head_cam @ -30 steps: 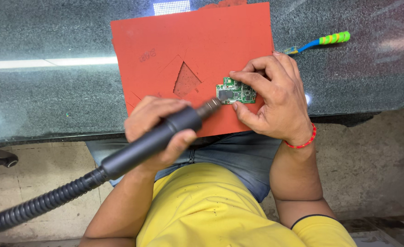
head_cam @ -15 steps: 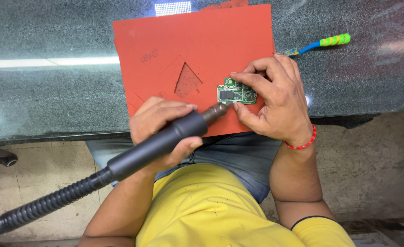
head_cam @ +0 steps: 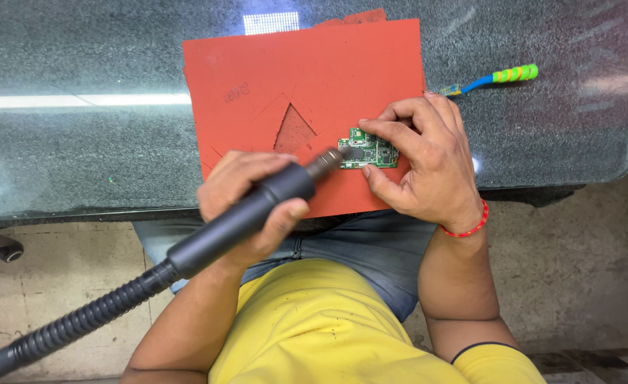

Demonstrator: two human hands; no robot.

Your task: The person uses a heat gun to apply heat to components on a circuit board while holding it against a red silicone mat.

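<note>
Green board (head_cam: 368, 149) flat on red mat (head_cam: 307, 78), near mat's lower right edge, on glass table (head_cam: 79, 142). Right hand (head_cam: 424, 163) pinning board: fingertips on top edge, thumb against bottom edge, fingers curled, half closed. Left hand (head_cam: 253, 203) wrapped fully around dark hot-air wand (head_cam: 250, 213), nozzle tip just at board's left end. Ribbed hose (head_cam: 72, 323) trailing lower left. Triangular cutout (head_cam: 294, 131) left of board. Blue-green tool (head_cam: 495, 78) well apart, upper right.

No packages, signs or screens are showing. A faint handwritten marking (head_cam: 236, 92) is sitting near the upper left corner of the red mat (head_cam: 314, 71).
</note>
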